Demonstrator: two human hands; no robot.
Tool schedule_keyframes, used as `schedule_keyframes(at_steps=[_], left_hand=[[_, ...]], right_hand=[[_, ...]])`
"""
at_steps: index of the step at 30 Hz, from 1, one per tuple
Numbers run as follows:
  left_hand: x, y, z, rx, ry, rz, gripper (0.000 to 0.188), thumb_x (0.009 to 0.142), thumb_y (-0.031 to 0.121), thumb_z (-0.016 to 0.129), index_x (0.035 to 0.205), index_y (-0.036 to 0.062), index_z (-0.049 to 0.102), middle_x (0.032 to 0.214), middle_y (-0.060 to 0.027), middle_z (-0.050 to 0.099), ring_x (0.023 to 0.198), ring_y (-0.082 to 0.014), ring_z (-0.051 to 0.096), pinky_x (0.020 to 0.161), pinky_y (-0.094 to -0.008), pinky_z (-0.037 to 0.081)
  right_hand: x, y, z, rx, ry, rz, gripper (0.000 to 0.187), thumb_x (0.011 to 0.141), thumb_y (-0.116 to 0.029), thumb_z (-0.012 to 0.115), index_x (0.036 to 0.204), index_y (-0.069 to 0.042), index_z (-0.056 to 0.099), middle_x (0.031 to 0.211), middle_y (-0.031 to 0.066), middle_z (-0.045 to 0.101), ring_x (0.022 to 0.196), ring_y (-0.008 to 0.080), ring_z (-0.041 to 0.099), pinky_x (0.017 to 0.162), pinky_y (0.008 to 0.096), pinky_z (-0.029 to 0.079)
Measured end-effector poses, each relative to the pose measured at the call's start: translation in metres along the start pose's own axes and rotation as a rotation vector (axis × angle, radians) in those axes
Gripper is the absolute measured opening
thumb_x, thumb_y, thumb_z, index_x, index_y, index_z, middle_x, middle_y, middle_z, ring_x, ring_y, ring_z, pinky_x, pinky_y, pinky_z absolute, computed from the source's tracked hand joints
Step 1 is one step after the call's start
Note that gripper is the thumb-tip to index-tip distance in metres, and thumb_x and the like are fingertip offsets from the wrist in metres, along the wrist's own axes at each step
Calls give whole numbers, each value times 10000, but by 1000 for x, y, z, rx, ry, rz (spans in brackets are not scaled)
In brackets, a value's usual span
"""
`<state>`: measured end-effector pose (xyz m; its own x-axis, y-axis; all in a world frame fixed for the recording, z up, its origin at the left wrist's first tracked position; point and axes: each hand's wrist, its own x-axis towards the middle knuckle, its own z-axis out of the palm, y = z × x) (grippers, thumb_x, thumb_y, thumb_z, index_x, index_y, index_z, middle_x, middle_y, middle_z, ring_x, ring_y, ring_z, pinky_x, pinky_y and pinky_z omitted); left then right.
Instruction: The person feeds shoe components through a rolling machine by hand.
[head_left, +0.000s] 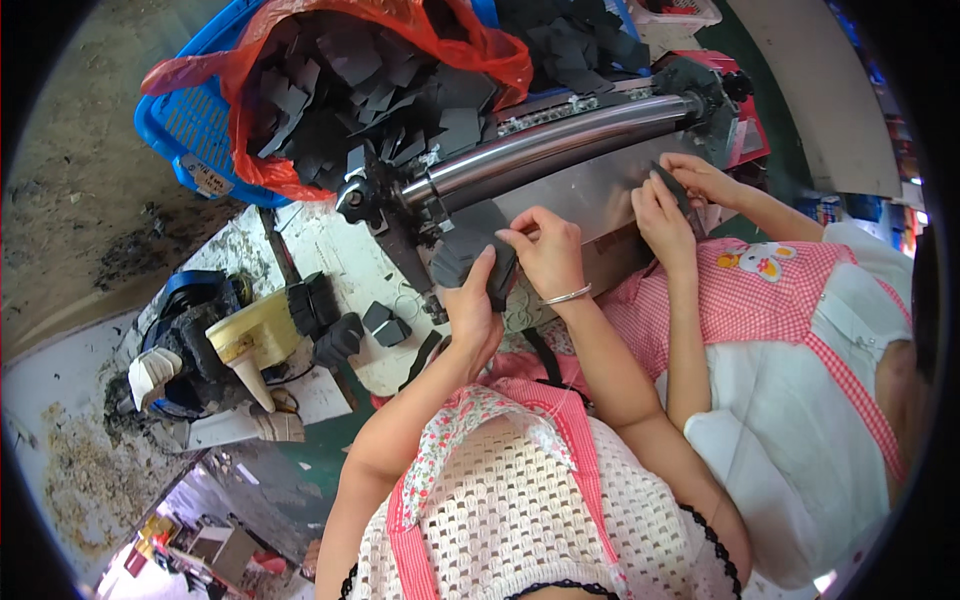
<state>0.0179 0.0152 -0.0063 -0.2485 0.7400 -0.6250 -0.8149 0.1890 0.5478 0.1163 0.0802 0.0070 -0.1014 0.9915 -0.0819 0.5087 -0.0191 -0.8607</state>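
My left hand [474,308] is closed around a stack of thin dark grey sheet pieces [458,258], thumb on top. My right hand [548,254] is beside it, thumb and forefinger pinched at the stack's right edge on one grey sheet piece. The rest of its fingers are curled, and a metal bangle is on the wrist. Both hands are at the front edge of a machine with a long shiny metal roller [560,142] and a smooth metal plate [575,185]. Part of the stack is hidden by my fingers.
A blue basket [190,115] lined with a red plastic bag [238,85] holds many dark pieces behind the roller. Small dark stacks [386,324] lie left, near a yellowish container [250,330]. At right, a co-worker's hands [665,215] hold a dark piece close to the machine.
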Motion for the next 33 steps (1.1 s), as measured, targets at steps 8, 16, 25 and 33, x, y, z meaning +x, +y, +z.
schedule_keyframes(at_steps=[8,16,25,33], left_hand=[[0,2,1,25,-29,-47,267,873,102,635,1113,49,530,1018,-68,617,845,-189,639,659,-328,568],[-1,6,-5,28,-45,-62,274,895,146,642,1135,62,541,1032,-74,618,884,-188,638,722,-327,579],[1,10,-2,-65,-35,-85,244,886,121,659,1086,52,537,1012,-60,605,876,-171,629,705,-317,571],[-1,5,-4,10,-42,-103,302,864,41,599,1146,9,498,1094,-105,586,948,-230,630,792,-388,585]], right_hand=[[21,21,13,92,146,216,271,812,-132,735,944,16,550,644,96,642,524,134,612,449,268,469],[21,19,-1,274,24,368,381,751,-131,793,1001,10,543,734,61,632,618,86,596,551,222,481],[-5,4,-8,132,-181,85,178,776,-58,739,862,39,617,757,84,662,651,110,639,607,250,523],[13,25,4,54,77,217,179,779,-114,712,813,28,608,755,185,671,695,311,672,676,375,528]])
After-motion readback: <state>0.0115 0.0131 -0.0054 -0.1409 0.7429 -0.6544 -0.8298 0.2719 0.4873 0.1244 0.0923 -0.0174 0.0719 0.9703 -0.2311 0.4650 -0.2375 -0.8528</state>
